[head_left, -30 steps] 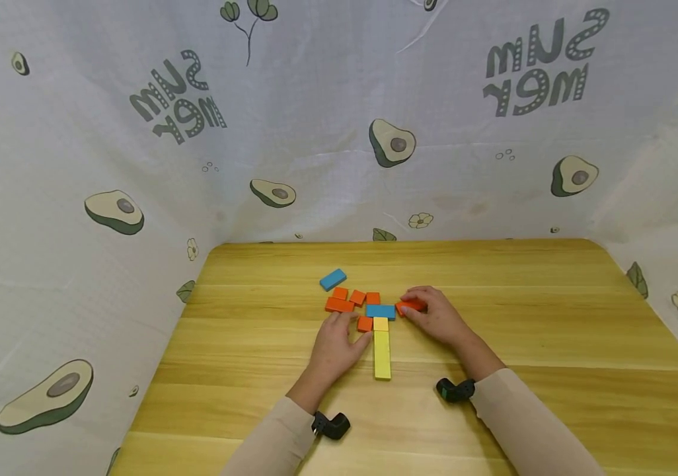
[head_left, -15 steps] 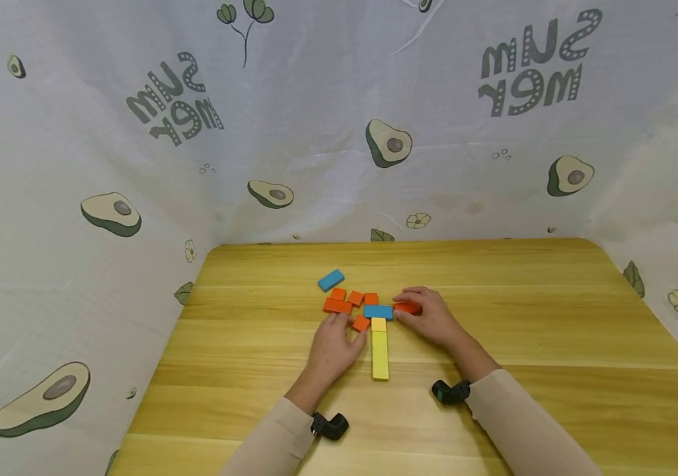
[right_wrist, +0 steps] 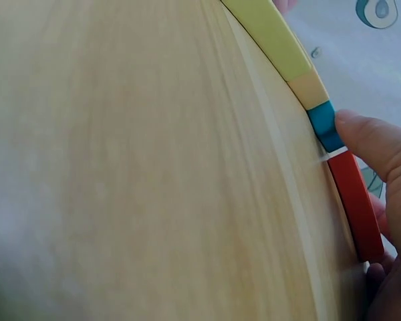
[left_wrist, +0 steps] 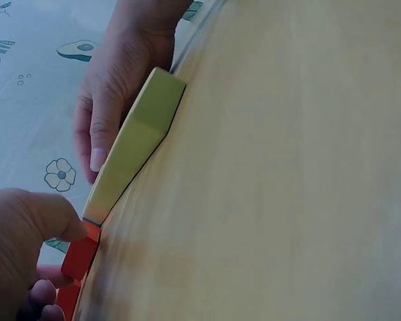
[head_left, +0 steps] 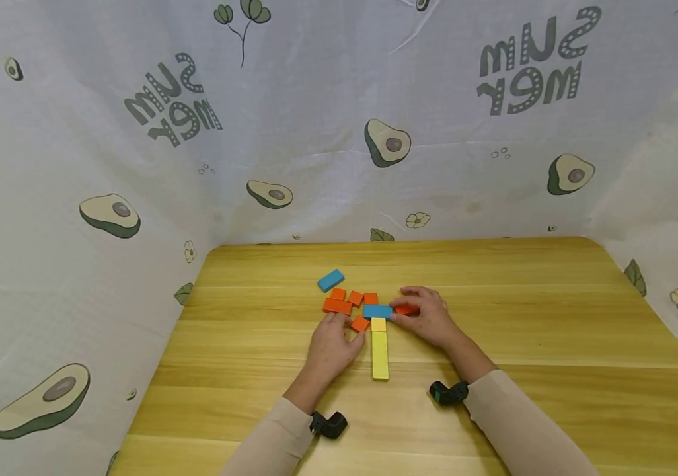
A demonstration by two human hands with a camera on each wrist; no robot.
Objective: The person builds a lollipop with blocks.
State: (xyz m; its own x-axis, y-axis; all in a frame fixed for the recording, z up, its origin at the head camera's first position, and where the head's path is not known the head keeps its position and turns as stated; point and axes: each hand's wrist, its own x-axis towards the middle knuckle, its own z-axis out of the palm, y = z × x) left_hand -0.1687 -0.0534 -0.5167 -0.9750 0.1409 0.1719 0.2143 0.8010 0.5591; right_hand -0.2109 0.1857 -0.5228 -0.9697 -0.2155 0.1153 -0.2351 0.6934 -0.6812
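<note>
My left hand (head_left: 331,345) pinches a small orange-red square block (head_left: 360,323), which lies turned at an angle; in the left wrist view its thumb touches the red block (left_wrist: 81,255). My right hand (head_left: 432,322) has thumb and index finger at the right end of a blue rectangular block (head_left: 377,312). Partly hidden under that hand lies a longer red block (right_wrist: 356,204), with a narrow gap to the blue block in the right wrist view. Below the blue block, a small pale-yellow block (head_left: 378,324) and a long yellow block (head_left: 380,356) line up end to end.
Left of the blue block lie a red rectangular block (head_left: 338,306) and small red squares, one of them a red square (head_left: 371,299) touching the blue block's top edge. Farther back sits another blue block (head_left: 330,280). A printed cloth (head_left: 315,218) hangs behind the wooden table (head_left: 493,277).
My right hand has shifted left from the longer red block to the blue block's end. The small red square at my left hand has turned and come away from the pale-yellow block.
</note>
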